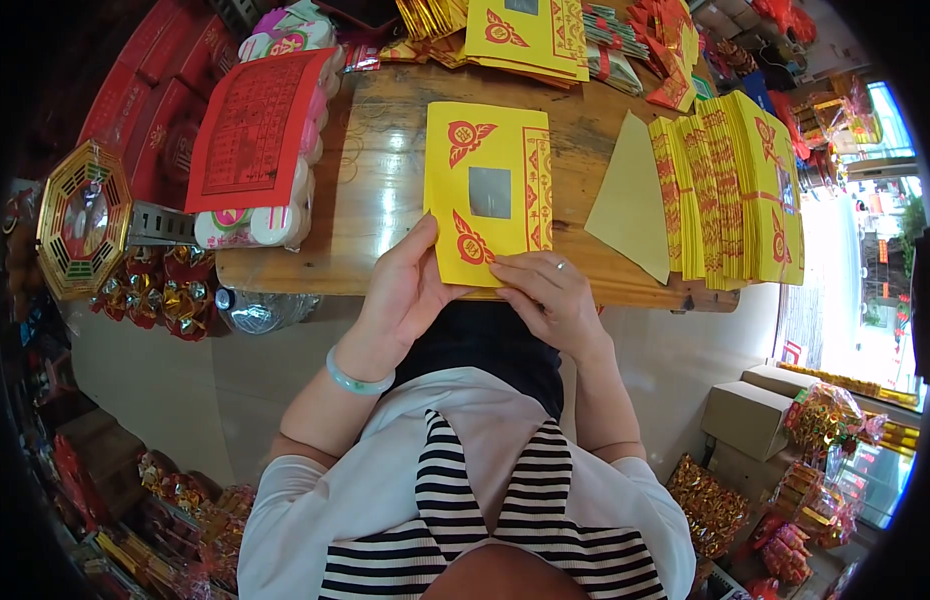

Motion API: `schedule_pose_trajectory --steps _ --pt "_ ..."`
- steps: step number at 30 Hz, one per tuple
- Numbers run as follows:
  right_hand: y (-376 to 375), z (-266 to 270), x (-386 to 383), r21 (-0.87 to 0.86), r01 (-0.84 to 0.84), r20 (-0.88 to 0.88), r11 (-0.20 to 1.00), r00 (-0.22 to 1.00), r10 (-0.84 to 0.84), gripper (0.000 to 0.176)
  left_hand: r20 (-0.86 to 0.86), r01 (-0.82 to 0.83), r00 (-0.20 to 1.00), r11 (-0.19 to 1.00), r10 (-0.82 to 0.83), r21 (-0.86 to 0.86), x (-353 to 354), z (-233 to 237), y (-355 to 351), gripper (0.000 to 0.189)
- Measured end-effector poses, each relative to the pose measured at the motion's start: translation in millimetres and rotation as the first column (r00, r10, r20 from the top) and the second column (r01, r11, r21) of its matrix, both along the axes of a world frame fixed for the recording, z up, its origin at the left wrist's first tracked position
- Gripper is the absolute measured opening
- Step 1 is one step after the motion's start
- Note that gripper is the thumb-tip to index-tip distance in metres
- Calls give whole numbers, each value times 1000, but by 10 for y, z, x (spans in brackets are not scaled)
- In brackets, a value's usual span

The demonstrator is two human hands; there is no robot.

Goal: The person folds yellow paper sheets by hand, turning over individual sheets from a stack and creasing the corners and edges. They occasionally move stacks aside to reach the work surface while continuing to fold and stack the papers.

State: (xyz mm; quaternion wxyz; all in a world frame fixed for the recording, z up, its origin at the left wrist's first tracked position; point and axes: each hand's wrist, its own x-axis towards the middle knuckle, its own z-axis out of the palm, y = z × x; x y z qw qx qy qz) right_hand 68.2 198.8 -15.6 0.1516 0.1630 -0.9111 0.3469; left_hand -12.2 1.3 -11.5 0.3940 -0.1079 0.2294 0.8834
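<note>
A yellow paper packet (489,140) with red printed motifs and a silver-grey square lies at the table's near edge, in front of me. My left hand (410,280) grips its lower left edge, the thumb on top. At the lower right corner, my right hand (550,295) pinches the packet with bent fingers and wears a ring. To the right stand bundles of similar yellow packets (730,190), packed side by side. A plain yellowish sheet (630,205) lies between them and the held packet.
Red printed paper (260,130) covers wrapped white rolls (275,225) at the left of the wooden table (370,190). More yellow packets (530,60) are stacked at the back. An octagonal gold ornament (83,220) stands left of the table. A cardboard box (745,420) sits below right.
</note>
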Motion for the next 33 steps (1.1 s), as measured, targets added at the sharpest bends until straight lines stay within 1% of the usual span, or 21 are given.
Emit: schedule_pose_trajectory --steps 3,7,13,23,28,32,33 --pt "6 -31 -2 -8 -8 -5 1000 1000 8 26 7 0 1000 1000 0 23 2 9 -10 39" --pt "-3 1 0 -38 0 36 999 999 2 23 -7 1 1000 998 -1 59 2 10 -13 38" --pt "8 -15 2 -77 -6 50 997 999 10 23 -26 8 1000 998 -7 64 -1 13 -15 38" --pt "12 15 -7 -58 -15 59 998 998 18 22 -10 -7 1000 1000 7 18 8 53 4 38" --pt "-10 5 -3 -78 -7 48 997 999 10 19 -16 -24 1000 1000 23 -9 8 55 11 37" --pt "-81 24 71 -110 257 204 960 951 -231 16 35 -54 997 980 62 -193 -3 -36 13 33" --pt "-99 5 93 -110 256 203 960 952 -231 16 34 -55 997 980 63 -192 -3 -50 19 33"
